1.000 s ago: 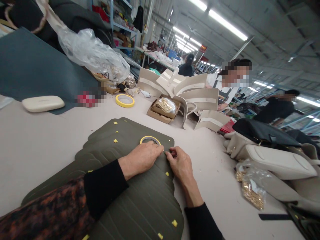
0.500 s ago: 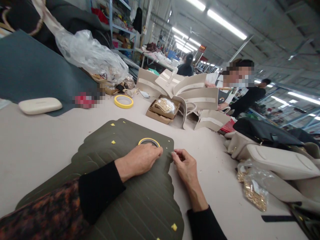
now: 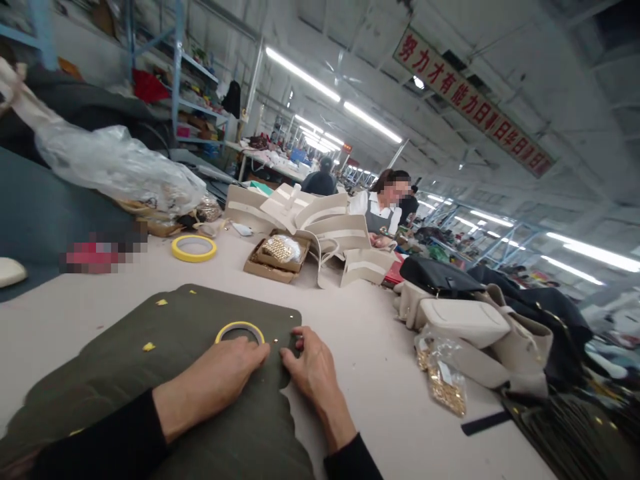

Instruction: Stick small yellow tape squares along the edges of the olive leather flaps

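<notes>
Left fingers [image 3: 262, 355] curled round yellow tape ring [image 3: 240, 325], right fingers [image 3: 307, 338] parted, smooth scallop-edged olive sheets [image 3: 135, 373], perhaps leather.

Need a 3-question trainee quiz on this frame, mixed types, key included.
1. Which hand hides part of a tape roll? A) left hand B) right hand C) neither
2. True or false: the other tape roll lies on the table, off the green sheets.
3. Fill in: the brown box holds ____-coloured pieces.

Key: 1. A. 2. True. 3. gold.
</notes>
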### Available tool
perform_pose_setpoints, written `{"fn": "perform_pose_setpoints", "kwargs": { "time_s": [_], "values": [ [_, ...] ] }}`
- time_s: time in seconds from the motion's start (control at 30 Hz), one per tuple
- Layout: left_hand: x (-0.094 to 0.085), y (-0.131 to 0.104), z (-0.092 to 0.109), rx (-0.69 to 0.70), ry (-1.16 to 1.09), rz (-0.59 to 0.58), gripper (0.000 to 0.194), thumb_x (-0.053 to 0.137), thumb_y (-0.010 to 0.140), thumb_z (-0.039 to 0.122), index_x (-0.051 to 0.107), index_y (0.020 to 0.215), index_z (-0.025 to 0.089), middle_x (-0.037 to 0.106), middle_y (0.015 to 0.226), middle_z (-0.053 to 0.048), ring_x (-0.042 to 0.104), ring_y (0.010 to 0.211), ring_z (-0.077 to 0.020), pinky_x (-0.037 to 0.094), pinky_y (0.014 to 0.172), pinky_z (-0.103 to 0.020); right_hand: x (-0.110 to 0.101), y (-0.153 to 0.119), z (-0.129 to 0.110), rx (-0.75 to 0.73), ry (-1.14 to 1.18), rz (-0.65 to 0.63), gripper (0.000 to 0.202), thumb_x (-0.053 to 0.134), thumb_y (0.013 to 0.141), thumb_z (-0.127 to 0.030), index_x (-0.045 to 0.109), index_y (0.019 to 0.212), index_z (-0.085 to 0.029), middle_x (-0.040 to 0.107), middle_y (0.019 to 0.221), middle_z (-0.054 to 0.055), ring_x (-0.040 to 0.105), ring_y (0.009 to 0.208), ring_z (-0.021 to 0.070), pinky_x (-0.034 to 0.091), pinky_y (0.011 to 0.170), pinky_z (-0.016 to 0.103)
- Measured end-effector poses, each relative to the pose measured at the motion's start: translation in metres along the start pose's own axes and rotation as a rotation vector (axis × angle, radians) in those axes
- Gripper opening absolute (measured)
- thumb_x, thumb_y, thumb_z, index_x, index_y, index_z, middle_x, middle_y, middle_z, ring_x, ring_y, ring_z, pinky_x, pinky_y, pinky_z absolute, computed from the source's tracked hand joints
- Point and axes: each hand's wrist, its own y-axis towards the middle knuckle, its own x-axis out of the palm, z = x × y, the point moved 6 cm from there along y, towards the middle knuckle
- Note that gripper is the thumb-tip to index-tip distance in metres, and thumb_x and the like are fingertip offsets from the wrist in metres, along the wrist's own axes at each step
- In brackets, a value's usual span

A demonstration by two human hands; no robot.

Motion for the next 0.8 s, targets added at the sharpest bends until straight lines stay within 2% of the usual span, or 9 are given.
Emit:
{"fn": "perform_pose_setpoints", "kwargs": {
  "time_s": [0.17,0.3,0.47,0.57,0.7,0.8],
  "values": [
    [-0.004,-0.030,-0.006,-0.028,0.049,0.025,0.021,0.038,0.089,0.007,0.056,0.094,0.018,0.066,0.088,-0.008,0.061,0.080,-0.0222,0.047,0.068,-0.031,0.002,0.000,0.003,0.012,-0.034,-0.037,0.038,0.062,0.077,-0.032,0.059,0.114,-0.020,0.066,0.093,0.006,0.063,0.086,0.0216,0.048,0.078,0.033],
    [-0.006,-0.041,-0.009,-0.047,0.044,0.035,0.018,0.040,0.090,0.009,0.055,0.092,0.018,0.065,0.085,-0.006,0.060,0.078,-0.0213,0.047,0.066,-0.030,0.002,-0.001,0.005,-0.003,-0.032,-0.036,0.037,0.061,0.078,-0.033,0.060,0.112,-0.019,0.067,0.092,0.006,0.063,0.084,0.0218,0.048,0.077,0.034],
    [-0.019,-0.038,-0.004,0.031,-0.105,0.214,0.016,0.038,0.093,0.015,0.053,0.095,0.019,0.065,0.089,-0.003,0.063,0.085,-0.0184,0.048,0.073,-0.028,-0.015,-0.008,-0.001,-0.093,0.221,0.097,0.027,0.056,0.083,-0.034,0.065,0.101,-0.017,0.069,0.084,0.006,0.063,0.073,0.0190,0.049,0.071,0.032],
    [-0.021,-0.039,-0.001,0.079,-0.205,0.280,0.018,0.039,0.095,0.019,0.053,0.107,0.021,0.067,0.098,-0.002,0.065,0.089,-0.0172,0.050,0.078,-0.027,-0.024,-0.020,-0.019,-0.209,0.403,0.067,0.021,0.054,0.086,-0.031,0.069,0.091,-0.018,0.070,0.083,0.005,0.063,0.074,0.0175,0.050,0.069,0.029],
    [-0.020,-0.040,0.004,0.093,-0.264,0.308,0.043,0.044,0.095,0.021,0.035,0.137,0.024,0.064,0.122,-0.005,0.063,0.107,-0.0179,0.051,0.090,-0.030,-0.026,-0.037,-0.058,-0.409,0.424,-0.044,0.017,0.053,0.088,-0.021,0.069,0.093,-0.019,0.069,0.083,0.004,0.062,0.071,0.0149,0.049,0.068,0.027],
    [-0.019,-0.039,0.004,0.066,-0.248,0.312,0.045,0.044,0.096,0.023,0.032,0.140,0.022,0.064,0.122,-0.008,0.065,0.104,-0.0183,0.053,0.089,-0.031,-0.021,-0.040,-0.072,-0.484,0.424,-0.062,0.017,0.053,0.088,-0.018,0.067,0.097,-0.019,0.069,0.086,0.005,0.062,0.073,0.0152,0.050,0.070,0.028]
  ]
}}
